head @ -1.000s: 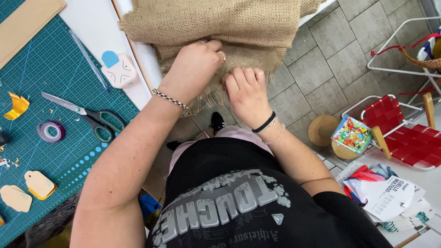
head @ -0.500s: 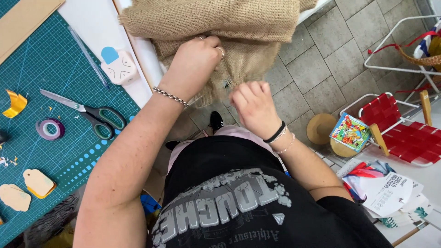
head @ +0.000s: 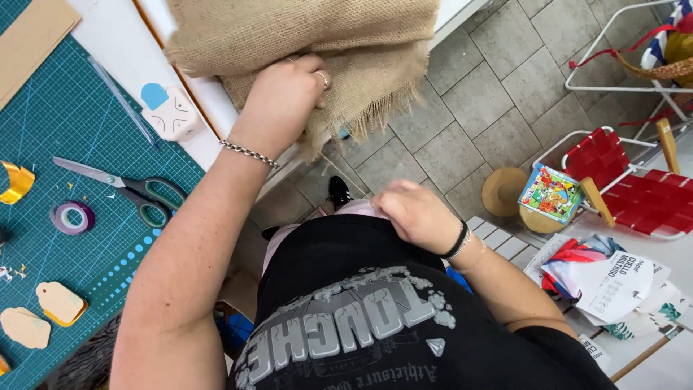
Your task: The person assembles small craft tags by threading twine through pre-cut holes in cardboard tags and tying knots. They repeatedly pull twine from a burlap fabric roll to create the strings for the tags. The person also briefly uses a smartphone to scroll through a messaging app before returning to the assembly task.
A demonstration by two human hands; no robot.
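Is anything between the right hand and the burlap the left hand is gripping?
Nothing visible. The left hand grips the burlap at its frayed edge. The right hand sits closed near the person's waist, apart from the cloth. Between them there is only open air over the tiled floor.

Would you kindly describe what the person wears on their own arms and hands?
Both arms are bare, with no sleeves showing. The left hand has a ring on one finger, and a silver chain bracelet circles that wrist. The right hand has a black band at the wrist with a thin pale bracelet beside it.
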